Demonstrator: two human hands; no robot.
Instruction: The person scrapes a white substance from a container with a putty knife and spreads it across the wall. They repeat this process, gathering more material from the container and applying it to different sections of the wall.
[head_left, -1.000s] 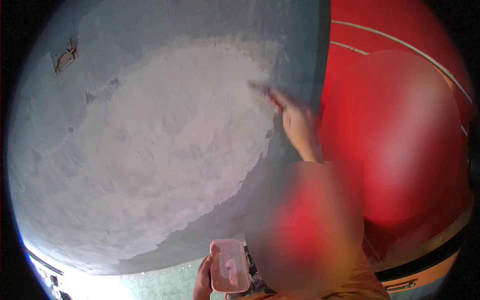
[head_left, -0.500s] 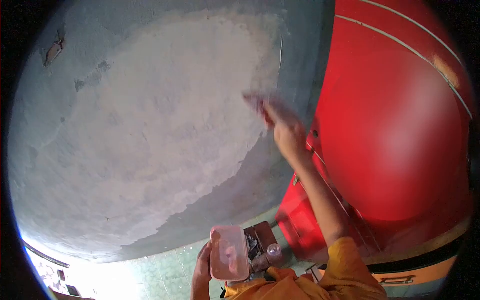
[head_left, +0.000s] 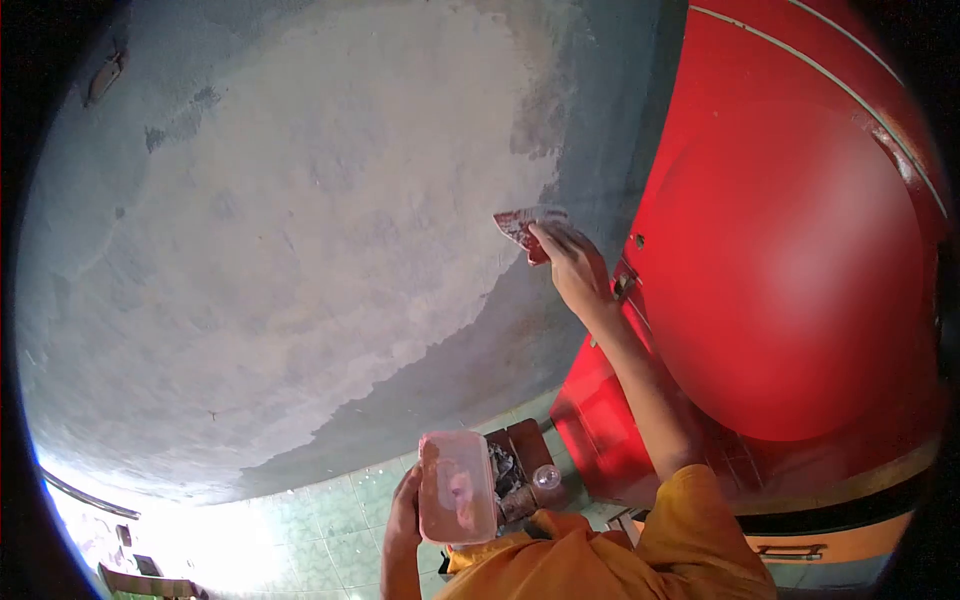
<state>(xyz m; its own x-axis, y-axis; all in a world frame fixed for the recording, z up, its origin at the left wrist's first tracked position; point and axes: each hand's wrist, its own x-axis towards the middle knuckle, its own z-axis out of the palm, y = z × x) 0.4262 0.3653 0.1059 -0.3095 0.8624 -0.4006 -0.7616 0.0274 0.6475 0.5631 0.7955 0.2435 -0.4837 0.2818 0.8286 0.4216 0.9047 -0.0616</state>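
My right hand (head_left: 572,262) grips a red, triangular scraper (head_left: 522,232) whose wide edge lies at the wall, near the border of a pale coated area. The wall (head_left: 330,200) is grey, with this lighter coat over much of it and a darker strip on the right and below. Low in the view, my left hand (head_left: 405,510) is wrapped round the left side of a pinkish plastic tub (head_left: 458,490), which holds some pale pink material.
A big glossy red cabinet (head_left: 780,260) stands close on the right. Beside the tub is a brown stand (head_left: 530,450) with a clear cup (head_left: 546,477). Green tiles (head_left: 335,530) cover the floor. A small fitting (head_left: 105,78) sits on the wall, upper left.
My right hand and the scraper have moved slightly down and right. Along the upper right edge of the coat, a darker patch now shows. The tub has shifted up a little.
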